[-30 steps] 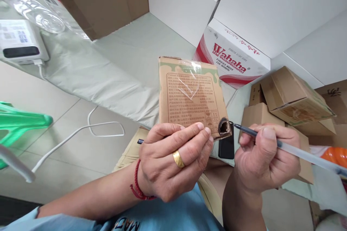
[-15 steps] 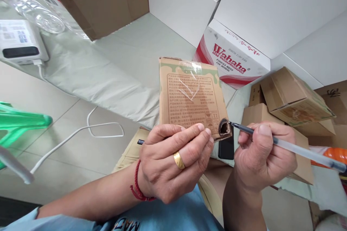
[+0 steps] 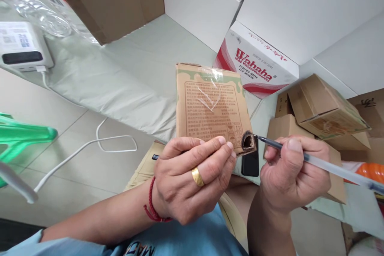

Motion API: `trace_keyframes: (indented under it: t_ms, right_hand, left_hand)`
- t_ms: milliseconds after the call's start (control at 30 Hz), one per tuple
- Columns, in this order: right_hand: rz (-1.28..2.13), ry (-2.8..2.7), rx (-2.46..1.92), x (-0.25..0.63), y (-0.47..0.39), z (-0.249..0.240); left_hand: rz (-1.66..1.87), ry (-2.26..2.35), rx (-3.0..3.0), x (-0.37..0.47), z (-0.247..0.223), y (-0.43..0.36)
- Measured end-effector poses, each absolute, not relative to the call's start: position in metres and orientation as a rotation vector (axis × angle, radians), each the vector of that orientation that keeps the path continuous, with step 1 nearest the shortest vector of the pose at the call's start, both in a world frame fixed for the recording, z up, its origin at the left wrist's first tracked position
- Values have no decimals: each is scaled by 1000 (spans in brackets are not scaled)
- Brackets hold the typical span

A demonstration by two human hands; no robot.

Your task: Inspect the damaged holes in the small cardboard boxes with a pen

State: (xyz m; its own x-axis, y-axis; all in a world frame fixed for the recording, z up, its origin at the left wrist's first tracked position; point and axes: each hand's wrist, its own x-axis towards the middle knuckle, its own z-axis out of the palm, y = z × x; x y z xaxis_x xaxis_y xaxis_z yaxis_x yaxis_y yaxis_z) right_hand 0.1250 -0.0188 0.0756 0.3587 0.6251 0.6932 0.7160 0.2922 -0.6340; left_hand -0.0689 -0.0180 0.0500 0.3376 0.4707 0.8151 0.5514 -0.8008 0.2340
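White wall panels [image 3: 285,4] with dark seams back a worktop [image 3: 144,56] draped in wrinkled, pale green cloth. Along its far side stand a tall brown box [image 3: 126,0], with clear, ribbed bottles [image 3: 39,8] beside it, and a glossy white box [image 3: 255,64] with red bands, reading "Wahaha". A white device [image 3: 18,40] with a cable plugged in sits at the far left; plain brown boxes [image 3: 324,100] pile up on the right. A green plastic object [image 3: 24,132] shows over the tiled floor [image 3: 75,168] at left.

The carton [image 3: 210,104] is held in front of the body, overlapping the white box's lower left corner and part of a black phone [image 3: 250,162]. Its printed face looks up at the wearer, its taped edge points away, and its long axis seems to run away from the body. It is matt brown cardboard with shiny tape [image 3: 213,73] and a rough, dark-rimmed hole [image 3: 247,141] in the near right corner.

The left hand [image 3: 195,180] is clamped on the carton's near edge, hiding it. The right hand [image 3: 295,176] pinches a slim, translucent pen [image 3: 333,169], its long axis slanting across, tip leftward at the hole's rim; whether it touches, I cannot tell.
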Motion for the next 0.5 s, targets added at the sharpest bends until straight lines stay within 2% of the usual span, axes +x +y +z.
trace_keyframes:
  t_ms: [500]
  right_hand:
    - [4, -1304, -1448, 124, -28, 84]
  left_hand:
    - [-1463, -939, -2508, -70, 49, -18]
